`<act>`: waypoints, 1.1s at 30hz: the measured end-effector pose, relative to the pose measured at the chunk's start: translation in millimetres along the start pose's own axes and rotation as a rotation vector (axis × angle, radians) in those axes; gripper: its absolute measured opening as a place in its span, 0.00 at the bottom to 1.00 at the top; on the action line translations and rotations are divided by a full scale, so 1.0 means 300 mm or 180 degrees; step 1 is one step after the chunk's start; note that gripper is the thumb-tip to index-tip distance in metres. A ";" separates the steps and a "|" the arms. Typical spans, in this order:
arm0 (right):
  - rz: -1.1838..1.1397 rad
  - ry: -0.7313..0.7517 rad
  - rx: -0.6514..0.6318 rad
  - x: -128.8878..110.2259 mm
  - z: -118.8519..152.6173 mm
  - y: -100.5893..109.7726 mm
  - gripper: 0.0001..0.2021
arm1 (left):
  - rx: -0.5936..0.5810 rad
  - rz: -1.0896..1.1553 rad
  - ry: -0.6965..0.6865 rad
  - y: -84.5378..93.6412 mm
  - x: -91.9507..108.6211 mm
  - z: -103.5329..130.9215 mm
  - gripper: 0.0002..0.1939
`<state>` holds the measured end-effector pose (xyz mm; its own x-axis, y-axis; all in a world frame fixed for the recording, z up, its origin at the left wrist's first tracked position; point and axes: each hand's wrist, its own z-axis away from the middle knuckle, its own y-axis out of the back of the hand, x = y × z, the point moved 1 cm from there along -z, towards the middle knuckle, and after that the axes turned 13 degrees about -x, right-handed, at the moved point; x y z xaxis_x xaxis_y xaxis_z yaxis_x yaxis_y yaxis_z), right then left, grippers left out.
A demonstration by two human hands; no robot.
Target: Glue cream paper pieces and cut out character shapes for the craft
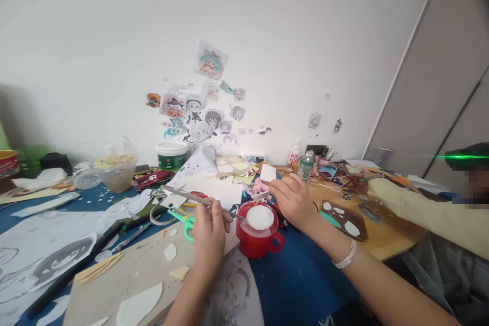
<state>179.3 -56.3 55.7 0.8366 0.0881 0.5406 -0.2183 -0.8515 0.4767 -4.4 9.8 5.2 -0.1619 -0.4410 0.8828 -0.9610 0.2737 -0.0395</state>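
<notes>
My left hand (211, 232) is closed around a long, thin grey metal tool (202, 199) that slants down to the right. Its lower tip meets the edge of a flat, round white piece (260, 217) at the mouth of a red mug (256, 245). Whether the tip grips the piece or only touches it, I cannot tell. Whitish liquid seems to lie in the mug below. Above the mug's right side, my right hand (292, 198) is pinched on a thin pale strip-like tool (261, 195), whose kind is unclear. Green-handled scissors (187, 221) lie just left of my left hand.
A board (126, 265) with white and cream cut pieces lies at front left. Behind stand a green-and-white tub (171, 155), a plastic bag (118, 165) and a bottle (306, 166). On the right are a brown tray (344, 220) and another person's sleeve (405, 206).
</notes>
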 end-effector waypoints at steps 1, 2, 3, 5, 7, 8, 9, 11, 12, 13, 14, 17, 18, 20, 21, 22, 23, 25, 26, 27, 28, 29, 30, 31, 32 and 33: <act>0.0028 0.0053 0.0016 -0.007 0.000 -0.008 0.10 | 0.0010 0.0056 0.0006 0.001 0.003 0.001 0.12; 0.0039 0.0123 0.0029 -0.015 0.000 -0.015 0.11 | 0.0018 0.0114 0.0013 0.002 0.006 0.001 0.12; 0.0039 0.0192 0.0040 -0.023 0.001 -0.021 0.11 | 0.0034 0.0161 0.0019 0.003 0.007 0.002 0.12; 0.0025 0.0312 0.0043 -0.038 0.003 -0.026 0.11 | 0.0075 0.0209 0.0023 0.005 0.009 0.003 0.12; 0.0004 0.0396 0.0007 -0.048 0.010 -0.022 0.11 | 0.0154 0.0195 0.0032 0.007 0.008 0.004 0.13; -0.0007 0.0441 -0.0033 -0.052 0.015 -0.017 0.11 | 0.0200 0.0178 0.0038 0.007 0.007 0.004 0.13; -0.0018 0.0487 -0.0065 -0.054 0.021 -0.012 0.12 | 0.0242 0.0167 0.0041 0.008 0.007 0.003 0.13; -0.0033 0.0551 -0.0103 -0.056 0.034 0.001 0.13 | 0.0282 0.0160 0.0044 0.007 0.007 0.003 0.13; -0.0034 0.0564 -0.0111 -0.055 0.041 0.007 0.13 | 0.0287 0.0163 0.0040 0.007 0.008 0.003 0.13; -0.0038 0.0569 -0.0120 -0.054 0.047 0.012 0.14 | 0.0290 0.0165 0.0036 0.007 0.009 0.002 0.12; -0.0044 0.0566 -0.0125 -0.052 0.052 0.016 0.14 | 0.0289 0.0166 0.0036 0.007 0.010 0.002 0.12; -0.0093 0.0534 -0.0151 -0.042 0.067 0.022 0.14 | 0.0292 0.0155 0.0036 0.009 0.010 0.003 0.12; -0.0122 0.0509 -0.0165 -0.039 0.072 0.023 0.14 | 0.0289 0.0150 0.0033 0.009 0.010 0.003 0.12; -0.0175 0.0465 -0.0176 -0.034 0.085 0.021 0.15 | 0.0294 0.0136 0.0035 0.009 0.009 0.003 0.13; -0.0195 0.0454 -0.0184 -0.033 0.092 0.020 0.15 | 0.0304 0.0130 0.0043 0.009 0.009 0.003 0.13; -0.0212 0.0445 -0.0189 -0.032 0.101 0.018 0.15 | 0.0314 0.0122 0.0054 0.009 0.009 0.003 0.13; -0.0228 0.0434 -0.0200 -0.033 0.109 0.016 0.16 | 0.0320 0.0117 0.0069 0.009 0.010 0.003 0.13; -0.0269 0.0402 -0.0245 -0.035 0.125 0.011 0.16 | 0.0316 0.0108 0.0094 0.009 0.011 0.003 0.12; -0.0295 0.0382 -0.0280 -0.036 0.132 0.010 0.17 | 0.0307 0.0104 0.0102 0.009 0.012 0.003 0.12; -0.0321 0.0364 -0.0312 -0.038 0.137 0.009 0.17 | 0.0299 0.0097 0.0105 0.010 0.012 0.003 0.12; -0.0344 0.0350 -0.0341 -0.039 0.141 0.008 0.17 | 0.0295 0.0089 0.0104 0.010 0.012 0.004 0.12; -0.0361 0.0343 -0.0359 -0.039 0.144 0.009 0.17 | 0.0298 0.0083 0.0099 0.011 0.012 0.004 0.12; -0.0374 0.0342 -0.0362 -0.039 0.146 0.010 0.17 | 0.0304 0.0081 0.0092 0.012 0.011 0.005 0.12; -0.0382 0.0342 -0.0360 -0.038 0.148 0.012 0.17 | 0.0313 0.0082 0.0082 0.012 0.011 0.005 0.12; -0.0389 0.0350 -0.0345 -0.036 0.150 0.014 0.16 | 0.0321 0.0089 0.0076 0.013 0.010 0.006 0.12; -0.0397 0.0356 -0.0320 -0.034 0.152 0.016 0.16 | 0.0327 0.0098 0.0073 0.013 0.011 0.006 0.12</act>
<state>192.6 -85.0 20.8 0.8004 0.2514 0.5442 -0.1704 -0.7750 0.6086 -9.0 7.8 7.0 -0.1877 -0.4136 0.8909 -0.9737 0.1972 -0.1136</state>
